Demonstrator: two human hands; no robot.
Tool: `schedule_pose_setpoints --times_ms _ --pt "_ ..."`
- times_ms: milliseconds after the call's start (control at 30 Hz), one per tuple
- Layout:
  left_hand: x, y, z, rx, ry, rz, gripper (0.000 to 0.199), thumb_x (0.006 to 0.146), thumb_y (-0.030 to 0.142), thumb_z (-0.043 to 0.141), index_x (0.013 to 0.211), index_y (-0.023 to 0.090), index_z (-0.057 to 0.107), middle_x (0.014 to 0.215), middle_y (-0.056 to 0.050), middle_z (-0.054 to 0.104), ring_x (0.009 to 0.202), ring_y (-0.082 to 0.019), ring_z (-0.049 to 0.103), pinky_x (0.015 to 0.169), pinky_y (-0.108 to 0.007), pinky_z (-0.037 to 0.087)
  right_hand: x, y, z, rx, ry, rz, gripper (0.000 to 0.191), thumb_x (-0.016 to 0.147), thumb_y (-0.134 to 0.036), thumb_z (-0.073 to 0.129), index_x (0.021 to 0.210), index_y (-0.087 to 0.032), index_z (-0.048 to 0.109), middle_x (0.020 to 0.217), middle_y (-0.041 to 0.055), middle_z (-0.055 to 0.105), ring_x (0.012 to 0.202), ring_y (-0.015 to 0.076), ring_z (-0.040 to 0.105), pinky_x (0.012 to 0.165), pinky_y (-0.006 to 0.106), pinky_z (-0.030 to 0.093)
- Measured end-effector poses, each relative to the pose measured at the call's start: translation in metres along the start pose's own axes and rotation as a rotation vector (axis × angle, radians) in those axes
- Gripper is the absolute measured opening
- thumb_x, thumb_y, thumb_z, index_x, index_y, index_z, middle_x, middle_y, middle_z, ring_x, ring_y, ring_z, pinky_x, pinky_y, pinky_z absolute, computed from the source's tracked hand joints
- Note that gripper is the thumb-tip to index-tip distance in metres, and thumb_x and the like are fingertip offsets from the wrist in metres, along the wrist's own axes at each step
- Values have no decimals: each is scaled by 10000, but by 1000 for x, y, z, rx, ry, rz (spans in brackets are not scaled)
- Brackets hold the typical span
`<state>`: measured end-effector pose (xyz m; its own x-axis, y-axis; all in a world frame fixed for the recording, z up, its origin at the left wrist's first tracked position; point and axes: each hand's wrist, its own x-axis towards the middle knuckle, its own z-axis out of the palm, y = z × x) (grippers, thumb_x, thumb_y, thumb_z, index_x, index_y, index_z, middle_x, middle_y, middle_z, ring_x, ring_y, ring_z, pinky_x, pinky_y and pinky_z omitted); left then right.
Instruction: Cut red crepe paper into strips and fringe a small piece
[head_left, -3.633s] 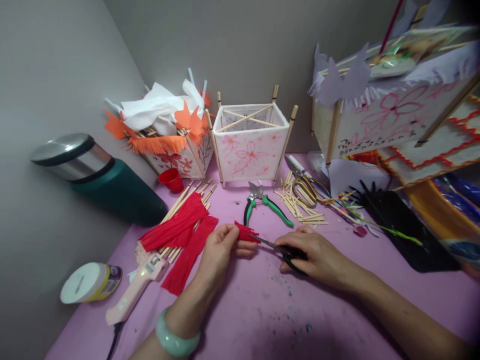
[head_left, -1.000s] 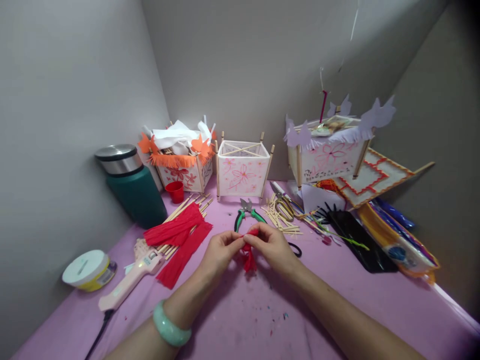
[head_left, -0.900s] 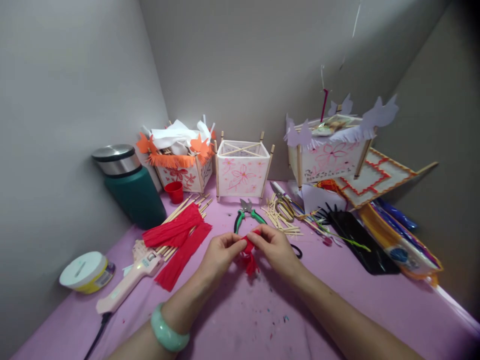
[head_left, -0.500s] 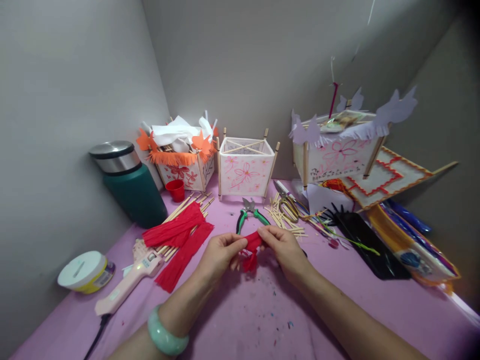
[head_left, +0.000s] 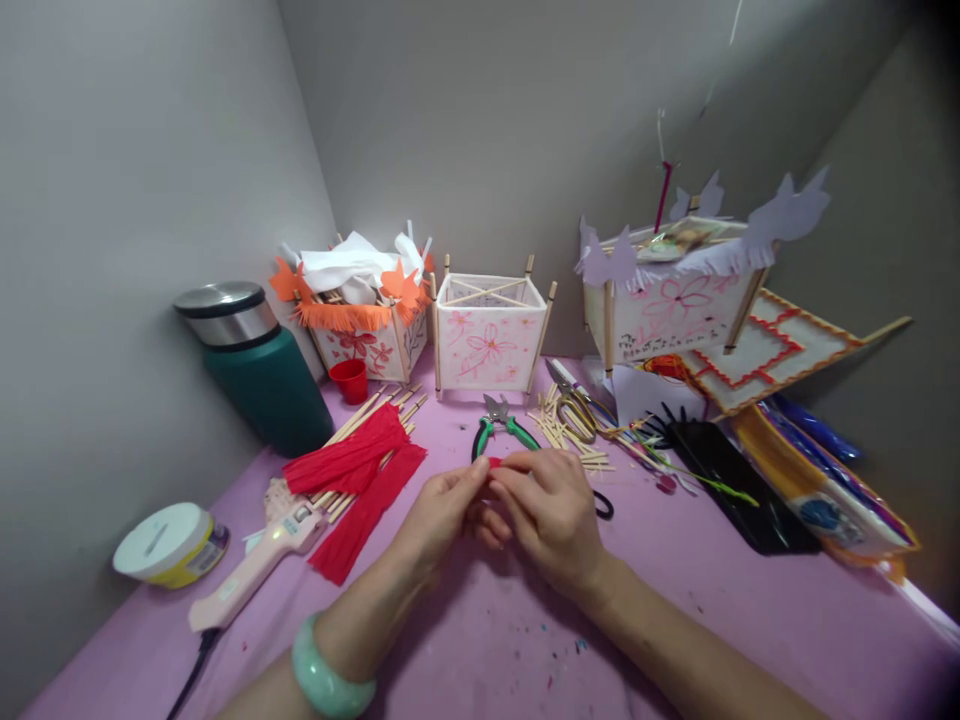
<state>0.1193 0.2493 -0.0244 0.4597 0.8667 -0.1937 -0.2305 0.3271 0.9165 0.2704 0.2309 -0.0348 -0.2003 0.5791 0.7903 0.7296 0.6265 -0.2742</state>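
Observation:
My left hand [head_left: 446, 510] pinches a small piece of red crepe paper [head_left: 494, 463], of which just a sliver shows between the fingers. Right beside it, my right hand [head_left: 551, 510] has its fingers closed on the same piece, and the rest of the paper is hidden by both hands. Green-handled pliers [head_left: 504, 425] lie just beyond the fingertips. To the left, wider strips of red crepe paper [head_left: 367, 495] rest partly over a bundle of wooden sticks [head_left: 358, 418].
A pale pink glue gun [head_left: 259, 565], a white-lidded tub [head_left: 171, 543], a green bottle [head_left: 262, 375] and a red cup [head_left: 349, 381] stand or lie left. Paper lanterns [head_left: 491, 345] line the back. Scissors [head_left: 577, 412], short sticks and a black tray [head_left: 742, 485] are right.
My right hand has moved in over the red paper and its fingers have curled. The paper that hung between my hands is now mostly covered. A black loop shows right of my right hand.

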Motion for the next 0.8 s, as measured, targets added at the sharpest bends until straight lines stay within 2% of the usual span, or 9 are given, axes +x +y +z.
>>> schedule_pose_setpoints --times_ms 67,167,267,400,500,600,700,800 --pt "0 -1 -2 28 16 33 456 749 561 694 732 109 643 507 4 584 394 -71 517 418 -171 363 -4 -4 3 -56 -23 -89 150 930 -197 544 954 -199 692 955 67 696 863 214 570 802 406 372" --pt "1 -1 -6 87 84 56 440 721 553 713 688 121 635 406 64 466 295 -35 338 349 -183 248 -7 -7 3 -68 -64 -137 139 922 -211 554 983 -207 680 1000 72 696 908 230 564 829 427 379" --pt "3 1 -7 153 133 79 467 677 594 714 660 138 617 439 61 470 323 -56 366 353 -203 293 -6 -4 -1 0 -75 -87 177 900 -241 586 1057 -226 665 1028 83 676 944 243 565 847 438 397" --pt "2 4 -5 298 133 113 500 671 646 677 601 163 566 474 61 449 359 -66 374 354 -214 316 1 5 -7 154 3 91 263 884 -230 595 1145 -246 625 1093 94 640 1020 254 573 891 441 426" --pt "1 2 -3 379 95 135 480 710 637 639 648 164 588 521 58 457 379 -73 388 359 -217 324 5 11 -9 299 -117 134 298 874 -253 614 1172 -243 597 1150 92 632 1095 257 559 937 433 421" --pt "1 1 -2 427 90 164 439 751 592 612 693 157 612 527 63 439 395 -74 380 372 -212 314 6 12 -10 365 -196 143 173 880 -246 604 1051 -216 611 1028 75 655 995 233 579 878 397 426" --pt "1 1 -1 446 90 163 416 779 557 581 659 159 595 509 59 435 402 -75 373 379 -208 307 5 12 -8 393 -215 227 30 886 -234 586 892 -207 598 873 37 638 850 197 572 796 356 417" --pt "1 1 -1 435 110 147 388 784 522 578 649 158 594 518 48 470 405 -75 378 383 -208 313 5 13 -7 493 -250 393 114 881 -231 562 771 -206 575 760 4 599 745 166 554 713 313 416"
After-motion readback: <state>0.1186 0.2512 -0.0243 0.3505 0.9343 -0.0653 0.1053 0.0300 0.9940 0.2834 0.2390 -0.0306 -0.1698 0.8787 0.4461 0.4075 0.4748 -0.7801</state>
